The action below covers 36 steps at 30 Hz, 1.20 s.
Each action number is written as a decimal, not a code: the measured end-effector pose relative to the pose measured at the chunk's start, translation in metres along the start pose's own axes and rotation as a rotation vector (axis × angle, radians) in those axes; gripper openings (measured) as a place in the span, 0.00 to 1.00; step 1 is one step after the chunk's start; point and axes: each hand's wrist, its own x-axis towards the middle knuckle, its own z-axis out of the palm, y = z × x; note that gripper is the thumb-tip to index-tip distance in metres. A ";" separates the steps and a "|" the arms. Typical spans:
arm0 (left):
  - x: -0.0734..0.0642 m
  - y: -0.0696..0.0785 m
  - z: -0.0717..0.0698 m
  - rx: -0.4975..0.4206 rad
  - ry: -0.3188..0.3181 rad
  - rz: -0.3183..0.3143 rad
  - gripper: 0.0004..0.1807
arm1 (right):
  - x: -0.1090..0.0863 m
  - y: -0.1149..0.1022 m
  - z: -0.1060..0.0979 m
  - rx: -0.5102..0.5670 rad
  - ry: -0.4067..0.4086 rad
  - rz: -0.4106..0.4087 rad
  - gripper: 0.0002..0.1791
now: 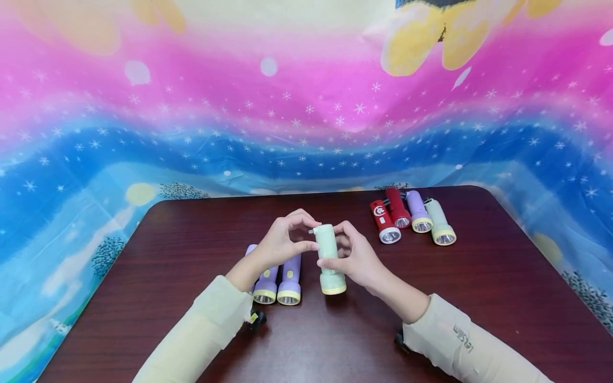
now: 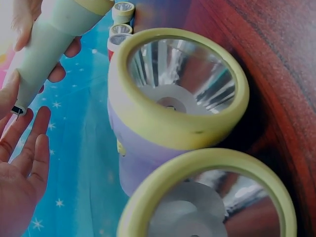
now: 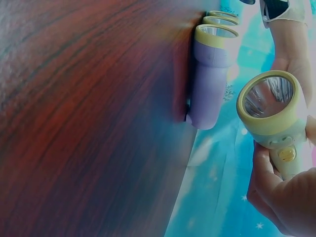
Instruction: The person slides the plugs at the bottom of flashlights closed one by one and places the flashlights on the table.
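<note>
A pale green flashlight (image 1: 328, 244) with a yellow rim is held above the table, its lamp end tilted down toward me. My right hand (image 1: 356, 258) grips its body, thumb in front and fingers behind. At the tail end my left hand (image 1: 282, 239) pinches the flashlight with thumb and index finger, beside a small part that sticks out. In the left wrist view, the other fingers of the left hand (image 2: 24, 168) spread loosely below the tail. The right wrist view shows the yellow switch and clear lens of the green flashlight (image 3: 269, 123).
Purple flashlights (image 1: 289, 282) with yellow rims lie under my left forearm, partly hidden by it. At the back right are two red flashlights (image 1: 399, 210), a purple flashlight (image 1: 418, 210) and another green flashlight (image 1: 439, 221). A patterned cloth (image 1: 306, 117) hangs behind the dark wooden table (image 1: 335, 340).
</note>
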 end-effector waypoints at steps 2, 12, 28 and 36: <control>-0.001 -0.001 0.000 0.000 -0.001 -0.004 0.17 | 0.000 0.000 0.001 -0.003 -0.002 0.001 0.30; -0.003 -0.003 -0.002 -0.024 -0.031 -0.007 0.18 | -0.001 0.001 0.002 -0.025 -0.013 0.004 0.31; -0.004 -0.003 -0.006 0.026 -0.068 -0.008 0.19 | -0.002 0.002 0.004 -0.018 -0.031 0.025 0.31; -0.004 -0.002 -0.008 0.041 -0.089 -0.021 0.20 | -0.001 0.001 0.004 -0.020 -0.041 0.042 0.30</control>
